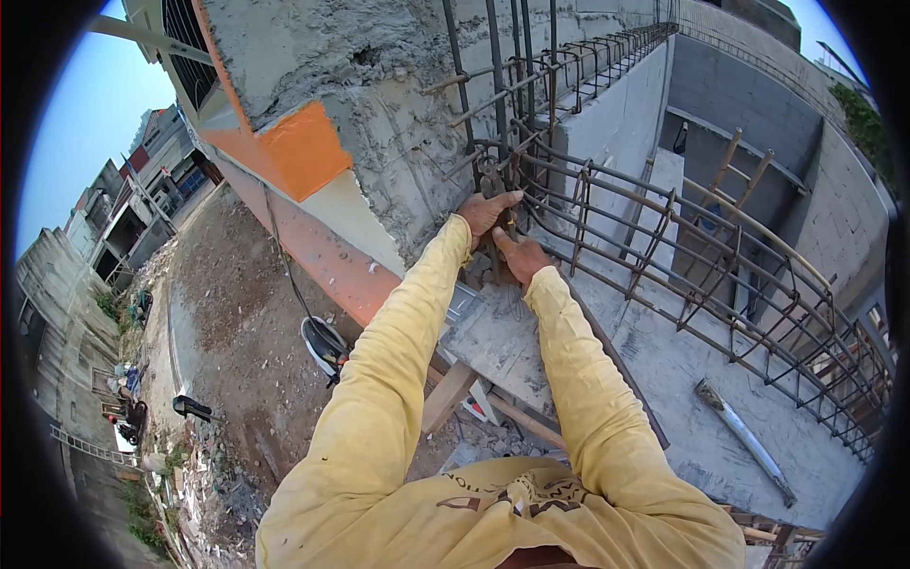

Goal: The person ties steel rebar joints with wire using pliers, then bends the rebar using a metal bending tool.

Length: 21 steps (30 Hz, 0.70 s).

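Note:
Both arms, in yellow sleeves, reach forward to the foot of the upright steel bars point(500, 81) at the column corner. My left hand point(485, 212) is beside the bars, its fingers bent around a dark tool point(489, 174) that looks like pliers, with its head upward. Just to the right and a little lower, my right hand point(522, 256) touches the lower part of the same spot with its fingers bent; what it grips is too small to make out. A horizontal rebar cage point(654, 218) runs rightward from this corner.
A rough concrete wall point(379, 123) rises on the left, with an orange painted patch point(305, 152). A metal pipe point(747, 441) lies on the concrete slab point(626, 332) at right. Rubble ground point(237, 313) lies far below on the left. A wooden ladder point(739, 175) stands behind the cage.

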Each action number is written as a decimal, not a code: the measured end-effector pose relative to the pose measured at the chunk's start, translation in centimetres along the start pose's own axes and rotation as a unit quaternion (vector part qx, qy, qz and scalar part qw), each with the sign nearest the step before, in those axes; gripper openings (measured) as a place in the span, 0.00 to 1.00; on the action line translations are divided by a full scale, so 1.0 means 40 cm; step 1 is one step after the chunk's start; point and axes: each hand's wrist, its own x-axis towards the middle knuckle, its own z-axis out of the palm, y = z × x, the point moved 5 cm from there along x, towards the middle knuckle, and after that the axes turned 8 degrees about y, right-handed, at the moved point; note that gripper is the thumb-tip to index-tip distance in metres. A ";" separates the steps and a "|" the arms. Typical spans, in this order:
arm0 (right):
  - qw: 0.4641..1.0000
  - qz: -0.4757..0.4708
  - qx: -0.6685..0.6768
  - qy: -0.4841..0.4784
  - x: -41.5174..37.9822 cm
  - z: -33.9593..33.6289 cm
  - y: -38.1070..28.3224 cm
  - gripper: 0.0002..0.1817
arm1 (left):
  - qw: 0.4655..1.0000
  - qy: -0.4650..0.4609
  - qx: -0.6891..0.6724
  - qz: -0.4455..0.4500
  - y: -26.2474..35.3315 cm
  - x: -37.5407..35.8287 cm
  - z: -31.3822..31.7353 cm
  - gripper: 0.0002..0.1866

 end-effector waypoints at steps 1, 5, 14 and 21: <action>1.000 0.006 -0.011 -0.014 -0.014 -0.013 -0.024 0.34 | 1.000 0.001 0.000 0.005 -0.001 0.001 0.003 0.20; 0.989 0.096 0.104 -0.045 -0.055 -0.024 -0.071 0.29 | 0.996 -0.007 -0.080 -0.023 0.009 -0.024 0.026 0.19; 0.985 0.073 0.143 -0.058 -0.075 -0.022 -0.106 0.18 | 0.990 -0.024 -0.133 -0.030 -0.001 -0.026 0.044 0.19; 0.952 0.138 0.225 -0.152 -0.065 0.005 -0.081 0.17 | 0.972 -0.086 -0.186 -0.113 0.019 -0.049 0.047 0.13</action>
